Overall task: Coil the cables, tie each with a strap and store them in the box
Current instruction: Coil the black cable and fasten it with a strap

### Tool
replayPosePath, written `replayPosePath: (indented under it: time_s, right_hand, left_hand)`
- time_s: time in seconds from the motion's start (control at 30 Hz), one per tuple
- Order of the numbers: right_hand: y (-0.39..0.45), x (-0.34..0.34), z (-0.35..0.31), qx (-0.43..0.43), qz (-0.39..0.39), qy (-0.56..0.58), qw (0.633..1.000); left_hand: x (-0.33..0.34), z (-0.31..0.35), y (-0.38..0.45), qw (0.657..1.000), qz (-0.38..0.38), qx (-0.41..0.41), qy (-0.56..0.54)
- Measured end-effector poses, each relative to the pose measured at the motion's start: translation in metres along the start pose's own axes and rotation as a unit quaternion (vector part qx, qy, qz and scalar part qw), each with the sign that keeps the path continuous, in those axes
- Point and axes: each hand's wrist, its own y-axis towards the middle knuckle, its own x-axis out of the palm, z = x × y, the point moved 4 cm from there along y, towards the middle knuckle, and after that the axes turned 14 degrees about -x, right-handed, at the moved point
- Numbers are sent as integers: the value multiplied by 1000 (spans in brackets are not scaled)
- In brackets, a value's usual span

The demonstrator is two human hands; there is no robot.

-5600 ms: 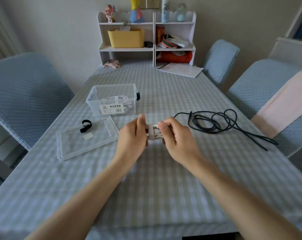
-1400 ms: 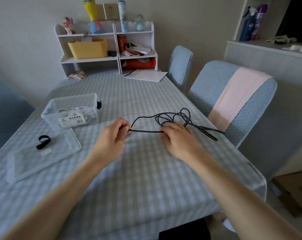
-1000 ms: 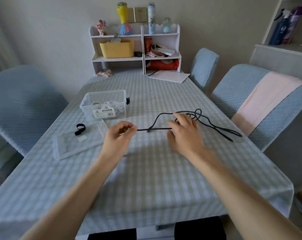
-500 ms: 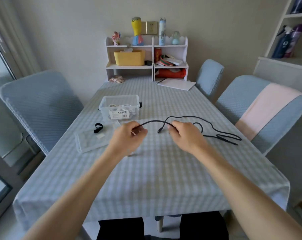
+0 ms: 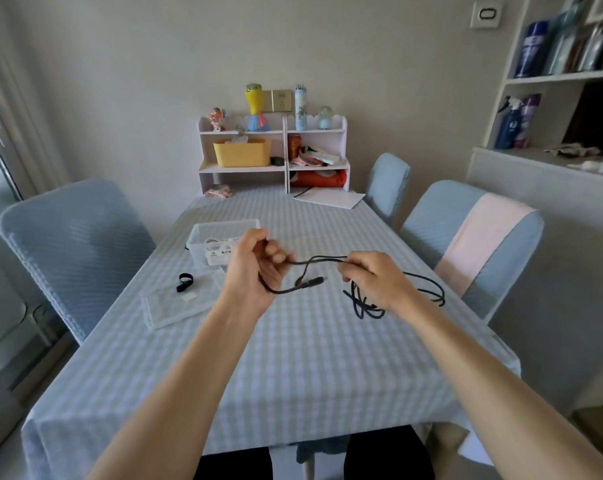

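Black cable (image 5: 327, 259), black strap (image 5: 184, 282); clear box (image 5: 223, 226), pale blue-and-white checked tablecloth (image 5: 310, 358); yellow bin (image 5: 241, 153)

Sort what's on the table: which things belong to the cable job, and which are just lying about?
Job: black cable held by left hand and right hand; clear box; its lid; black strap.
Lying about: white papers; desk shelf; pink bundle.

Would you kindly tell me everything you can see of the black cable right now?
The cable is thin, black and round, seemingly rubber-coated. The left hand grips it near one end, from which a short tail curves below the palm to a plug hanging in the air. A span runs across to the right hand, which pinches it. The rest hangs in loose, untied loops down to the table.
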Motion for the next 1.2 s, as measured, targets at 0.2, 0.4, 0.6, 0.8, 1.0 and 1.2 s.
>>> replayPosePath:
  time_s: [0.2,0.4,0.6,0.8,1.0,1.2]
  right_hand:
    - [7,12,7,-62,-30,-139,988]
    - [22,23,60,-6,-33,-270,962]
    - [63,32,97,67,-150,-261,951]
    - [84,42,113,85,-188,-234,950]
    - [52,51,84,69,-148,-237,958]
    - [-30,65,16,80,-111,-227,964]
  left_hand:
    - [-13,-5,39,882,190,40,430]
    - [-48,-17,103,663,219,-13,716]
    - [-52,-35,151,576,178,20,797]
    - [-63,-41,135,726,95,126,670]
    - [-61,-20,87,858,106,68,498]
    - [-62,-29,10,846,97,63,520]
